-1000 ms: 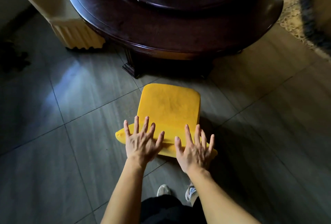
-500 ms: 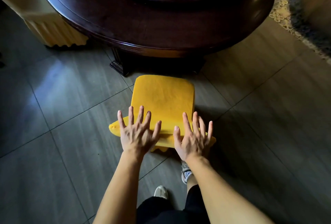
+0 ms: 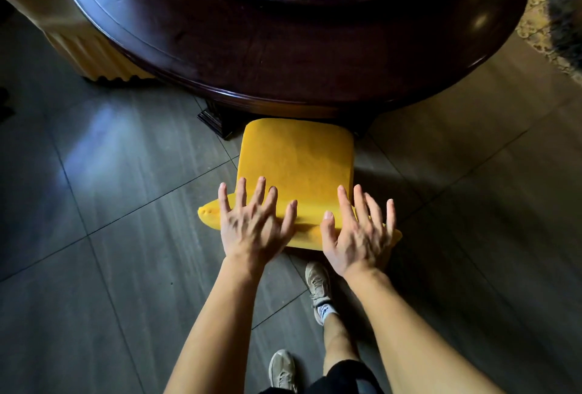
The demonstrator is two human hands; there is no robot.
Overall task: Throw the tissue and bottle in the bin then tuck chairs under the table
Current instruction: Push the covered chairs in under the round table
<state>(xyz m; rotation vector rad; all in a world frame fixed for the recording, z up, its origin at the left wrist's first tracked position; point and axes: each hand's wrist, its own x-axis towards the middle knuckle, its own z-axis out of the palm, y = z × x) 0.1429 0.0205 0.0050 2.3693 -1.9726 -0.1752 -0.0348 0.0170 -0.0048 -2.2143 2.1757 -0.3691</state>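
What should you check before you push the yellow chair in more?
1. Both hands on the chair back: left hand and right hand lie flat, fingers spread. Ok.
2. Yellow chair lined up with the table: ok.
3. Seat front at the table edge: ok.
4. Room under the table, near its dark base: cannot tell.
5. Front shoe close behind the chair: not ok.

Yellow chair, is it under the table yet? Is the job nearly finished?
Nearly. The yellow chair has its front edge just at the table rim. The left hand and right hand lie flat on its back. No tissue, bottle or bin shows here.
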